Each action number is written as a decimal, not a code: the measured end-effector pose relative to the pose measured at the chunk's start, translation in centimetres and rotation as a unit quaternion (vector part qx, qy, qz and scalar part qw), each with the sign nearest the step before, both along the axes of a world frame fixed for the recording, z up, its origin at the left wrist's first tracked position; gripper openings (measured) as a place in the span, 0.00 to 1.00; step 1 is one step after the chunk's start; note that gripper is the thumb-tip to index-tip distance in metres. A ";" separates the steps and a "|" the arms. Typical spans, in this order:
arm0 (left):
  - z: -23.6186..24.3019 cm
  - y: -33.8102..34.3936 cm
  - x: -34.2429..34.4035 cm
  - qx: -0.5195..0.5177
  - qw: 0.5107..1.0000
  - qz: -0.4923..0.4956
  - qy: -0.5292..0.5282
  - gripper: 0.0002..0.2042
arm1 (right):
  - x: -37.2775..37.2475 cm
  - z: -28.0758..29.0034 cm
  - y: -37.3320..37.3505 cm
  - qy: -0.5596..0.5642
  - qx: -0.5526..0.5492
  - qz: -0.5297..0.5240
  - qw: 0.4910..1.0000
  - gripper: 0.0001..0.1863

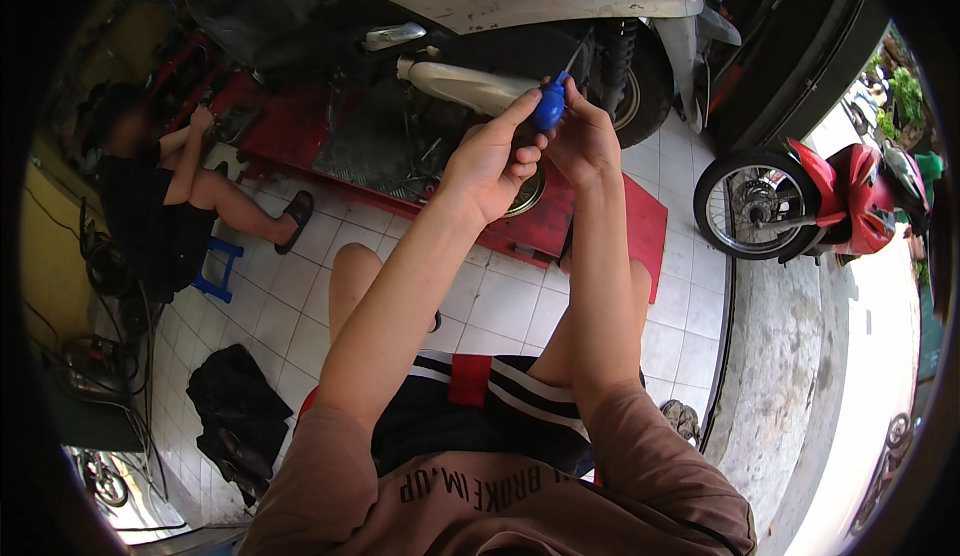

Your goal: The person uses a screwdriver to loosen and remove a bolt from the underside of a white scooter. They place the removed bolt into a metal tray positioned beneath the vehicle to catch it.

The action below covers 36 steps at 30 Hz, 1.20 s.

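Note:
Both my hands are raised together in front of a motor scooter (520, 1) with scuffed silver panels. Between them is a blue bulb-shaped tool (549, 106) with a narrow neck and a thin shaft pointing up and away. My left hand (495, 161) is closed around its rounded end, the thumb along its side. My right hand (585, 141) has its fingertips pinched at the neck. Just behind the hands are the scooter's pale, long side cover (465, 86) and rear shock absorber (612, 61). The exact kind of the blue tool cannot be made out.
The scooter stands on a red lift platform (640, 226) with loose tools and parts on it. At left, another person (150, 176) sits on a blue stool (218, 271). A red motorbike (850, 201) stands right. Black cloth (238, 411) lies on the tiled floor.

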<state>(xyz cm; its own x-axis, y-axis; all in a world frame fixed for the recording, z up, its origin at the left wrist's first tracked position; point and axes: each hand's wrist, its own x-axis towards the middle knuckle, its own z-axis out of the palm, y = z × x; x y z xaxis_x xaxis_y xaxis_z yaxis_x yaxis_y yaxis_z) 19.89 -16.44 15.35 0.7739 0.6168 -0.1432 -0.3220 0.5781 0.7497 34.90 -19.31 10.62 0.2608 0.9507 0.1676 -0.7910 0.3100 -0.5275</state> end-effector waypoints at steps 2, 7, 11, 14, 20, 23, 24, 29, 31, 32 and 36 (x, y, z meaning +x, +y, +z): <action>0.4 0.0 -0.2 0.100 0.992 0.052 0.050 0.14 | -0.5 0.0 0.2 0.007 0.012 -0.002 1.000 0.14; 1.9 0.3 0.2 0.276 0.945 0.113 0.133 0.16 | -0.8 0.0 0.6 0.051 0.056 0.013 0.997 0.14; 1.1 -0.9 0.9 0.379 0.903 0.116 0.165 0.18 | 0.6 -0.9 0.1 0.037 0.124 0.085 0.988 0.15; -2.8 -3.4 -0.3 0.393 0.906 0.087 0.132 0.19 | 1.9 -2.8 0.2 0.067 0.087 0.039 0.993 0.13; -9.6 -12.5 -7.7 0.559 0.662 -0.474 0.155 0.13 | 3.1 -2.6 -1.2 0.015 0.068 0.059 0.996 0.14; -12.0 -16.9 -7.5 0.559 0.618 -0.533 0.149 0.13 | 3.3 -3.1 -1.4 0.013 0.066 0.064 0.996 0.14; -12.1 -17.5 -7.6 0.564 0.610 -0.536 0.150 0.14 | 3.2 -3.2 -1.4 0.011 0.062 0.059 0.996 0.14; -7.1 -17.8 -9.8 0.622 0.588 -0.495 0.151 0.19 | 3.1 -3.4 -0.9 -0.001 0.026 0.046 0.999 0.14; -8.1 -18.6 -11.2 0.637 0.574 -0.481 0.183 0.23 | 2.5 -3.0 -1.1 0.011 0.018 0.006 1.000 0.17; -8.4 -18.8 -11.0 0.641 0.545 -0.500 0.206 0.28 | 3.2 -3.3 -1.7 0.002 0.017 0.001 1.000 0.17; -12.0 -19.4 -12.7 0.675 0.580 -0.398 0.222 0.32 | 2.6 -2.6 -1.9 0.011 0.028 0.006 1.000 0.17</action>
<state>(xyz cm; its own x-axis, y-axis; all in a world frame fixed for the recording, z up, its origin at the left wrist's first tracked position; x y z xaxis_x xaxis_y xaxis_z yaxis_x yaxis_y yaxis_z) 7.23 -35.86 3.32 0.9624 -0.1292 -0.2388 0.0414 -0.7995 0.5993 37.51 -21.18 7.97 0.2531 0.9431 0.2155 -0.8059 0.3288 -0.4923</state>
